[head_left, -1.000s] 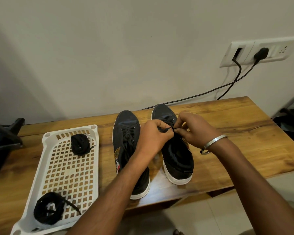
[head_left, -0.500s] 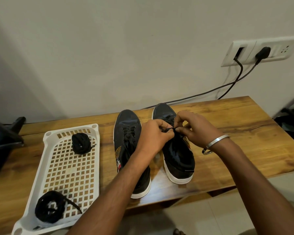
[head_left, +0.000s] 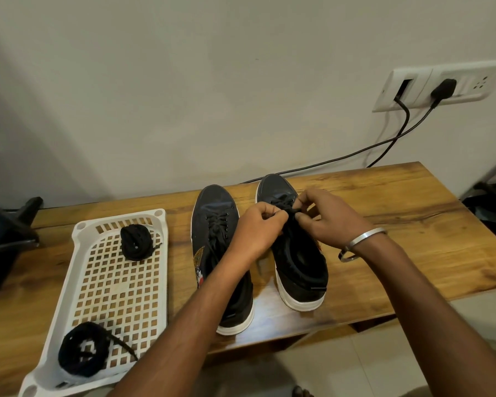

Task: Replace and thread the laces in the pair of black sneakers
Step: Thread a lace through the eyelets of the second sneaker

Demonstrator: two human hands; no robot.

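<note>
Two black sneakers with white soles stand side by side on the wooden table [head_left: 413, 213], toes toward the wall. The left sneaker [head_left: 212, 224] has its black lace threaded. Over the right sneaker [head_left: 298, 267] my left hand [head_left: 258, 230] and my right hand [head_left: 330, 219] meet above the tongue, each pinching the black lace [head_left: 291, 210] between thumb and fingertips. A silver bangle circles my right wrist. Two coiled black laces lie in the white tray [head_left: 161, 282], one at the far end [head_left: 135, 242], one at the near end [head_left: 83, 351].
Black cables [head_left: 355, 154] run from a wall socket [head_left: 438, 87] down behind the table's back edge. A dark object [head_left: 0, 239] stands at the far left. The table's front edge lies just below the sneakers' heels, with tiled floor beyond.
Both hands stay on the right sneaker's lace; the right hand's fingers have shifted slightly up and toward the toe. The sneakers and tray have not moved.
</note>
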